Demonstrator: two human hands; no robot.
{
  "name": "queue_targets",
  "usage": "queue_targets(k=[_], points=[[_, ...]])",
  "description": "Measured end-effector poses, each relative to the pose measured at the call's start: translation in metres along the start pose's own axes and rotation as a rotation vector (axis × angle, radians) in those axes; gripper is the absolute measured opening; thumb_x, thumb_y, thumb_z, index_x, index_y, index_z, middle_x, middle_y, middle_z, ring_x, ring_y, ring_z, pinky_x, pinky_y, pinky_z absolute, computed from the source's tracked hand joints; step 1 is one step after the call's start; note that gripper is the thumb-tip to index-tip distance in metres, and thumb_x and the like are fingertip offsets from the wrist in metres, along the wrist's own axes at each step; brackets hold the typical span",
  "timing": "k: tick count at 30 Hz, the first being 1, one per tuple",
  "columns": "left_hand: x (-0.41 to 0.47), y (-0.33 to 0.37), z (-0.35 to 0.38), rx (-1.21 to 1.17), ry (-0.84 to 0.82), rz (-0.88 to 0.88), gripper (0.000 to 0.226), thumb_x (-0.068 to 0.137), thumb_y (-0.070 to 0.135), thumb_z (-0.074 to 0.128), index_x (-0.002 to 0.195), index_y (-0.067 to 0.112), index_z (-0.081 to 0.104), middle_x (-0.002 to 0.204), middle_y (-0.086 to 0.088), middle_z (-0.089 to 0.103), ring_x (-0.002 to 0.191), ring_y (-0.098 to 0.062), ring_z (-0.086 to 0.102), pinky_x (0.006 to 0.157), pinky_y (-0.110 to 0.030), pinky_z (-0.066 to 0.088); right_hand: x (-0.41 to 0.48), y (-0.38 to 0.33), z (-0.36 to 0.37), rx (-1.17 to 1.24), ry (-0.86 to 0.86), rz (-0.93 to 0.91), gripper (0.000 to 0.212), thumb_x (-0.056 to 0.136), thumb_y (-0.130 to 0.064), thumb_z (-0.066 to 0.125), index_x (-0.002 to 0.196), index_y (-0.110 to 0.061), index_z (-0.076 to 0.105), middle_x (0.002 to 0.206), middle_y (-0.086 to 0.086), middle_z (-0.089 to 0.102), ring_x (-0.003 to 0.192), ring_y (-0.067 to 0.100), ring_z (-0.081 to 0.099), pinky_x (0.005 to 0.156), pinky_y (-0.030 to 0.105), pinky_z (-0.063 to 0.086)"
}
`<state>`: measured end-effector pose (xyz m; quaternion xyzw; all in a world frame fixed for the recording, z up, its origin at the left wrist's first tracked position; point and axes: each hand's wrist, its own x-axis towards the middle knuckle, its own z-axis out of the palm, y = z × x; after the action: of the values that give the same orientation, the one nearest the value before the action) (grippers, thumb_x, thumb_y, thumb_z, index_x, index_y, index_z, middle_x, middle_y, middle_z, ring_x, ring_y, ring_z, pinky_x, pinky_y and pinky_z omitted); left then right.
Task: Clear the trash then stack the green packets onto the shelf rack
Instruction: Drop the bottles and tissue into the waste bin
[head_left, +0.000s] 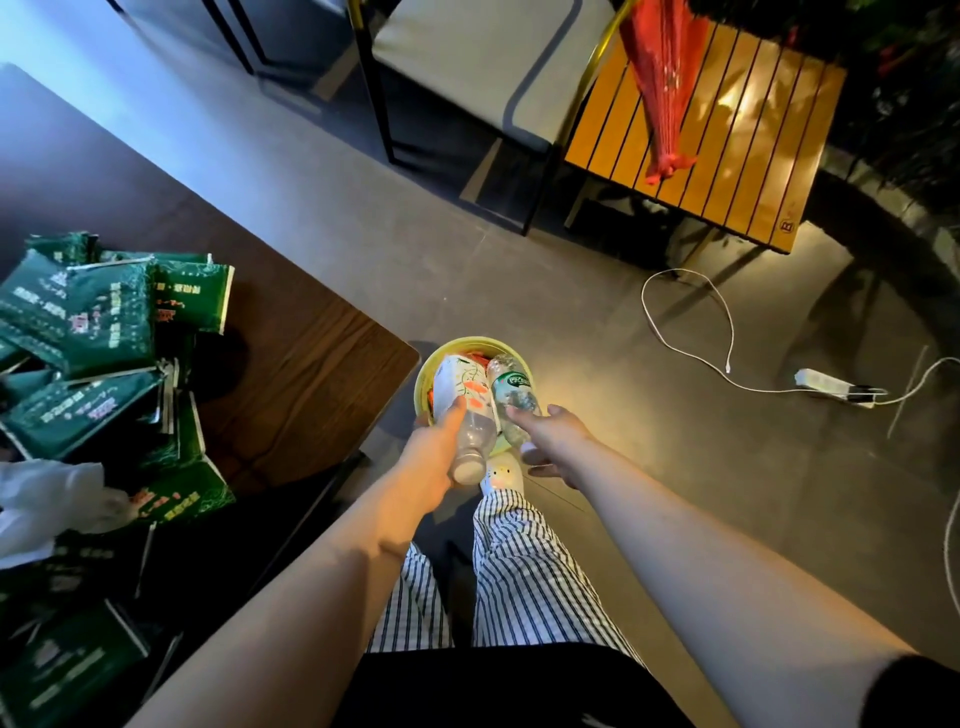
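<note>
While the wooden worktop (311, 374) carries heaped green packets (78, 322) awaiting shelving, a yellow bin (457, 343) on the floor beside it takes trash: left hand (434, 452) grips a white-labelled bottle (465, 400), right hand (553, 436) clasps a water bottle (514, 389).

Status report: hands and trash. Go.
Left hand grips white-label bottle; right hand on green-label bottle, grip unclear. Both over yellow bin. Green packets piled on table.

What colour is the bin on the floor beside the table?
Yellow. The bin shows in the head view, the only view there is.
</note>
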<state>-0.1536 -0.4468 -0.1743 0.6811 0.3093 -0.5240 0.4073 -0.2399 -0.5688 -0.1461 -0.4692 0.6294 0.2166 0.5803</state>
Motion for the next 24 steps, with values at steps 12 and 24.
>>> queue_targets(k=[12,24], points=[[-0.02,0.01,-0.01,0.237,0.008,0.118,0.066,0.097,0.049,0.055,0.152,0.019,0.033,0.143,-0.01,0.049,0.129,-0.03,0.047,0.102,-0.043,0.04,-0.006,-0.012,-0.003,-0.095,0.031,-0.067,0.058,0.096,-0.021,0.064,0.146,-0.009,0.038,0.134,0.013,0.055,0.087,0.018,0.051,0.078,0.033,0.047],[-0.102,0.063,-0.061,0.191,-0.124,0.483,0.044,0.1,0.031,0.057,0.142,0.021,0.049,0.127,0.001,0.059,0.094,-0.009,0.059,0.071,-0.021,0.047,-0.078,-0.082,0.062,-0.258,0.063,-0.404,0.069,0.09,-0.035,0.064,0.15,-0.013,0.038,0.136,0.012,0.058,0.119,0.029,0.06,0.102,0.043,0.051]])
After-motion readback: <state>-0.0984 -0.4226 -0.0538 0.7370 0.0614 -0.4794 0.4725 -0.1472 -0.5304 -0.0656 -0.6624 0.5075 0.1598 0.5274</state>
